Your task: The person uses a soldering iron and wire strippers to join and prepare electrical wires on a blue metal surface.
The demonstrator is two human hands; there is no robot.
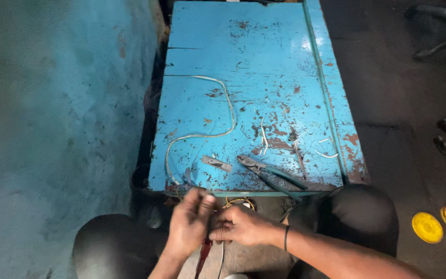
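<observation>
Both hands, left hand [189,222] and right hand [241,226], pinch a thin wire [222,253] together below the counter [243,62], fingers clenched for grip, pliers [269,174] nearby.

Rough workshop: chipped blue-painted workbench [264,57], pliers [269,173], wire offcuts [264,137], grimy dark floor [403,103].

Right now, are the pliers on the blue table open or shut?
Open: the pliers lie flat near the table front edge, with the green handles spread apart in a V. Neither hand touches them.
</observation>
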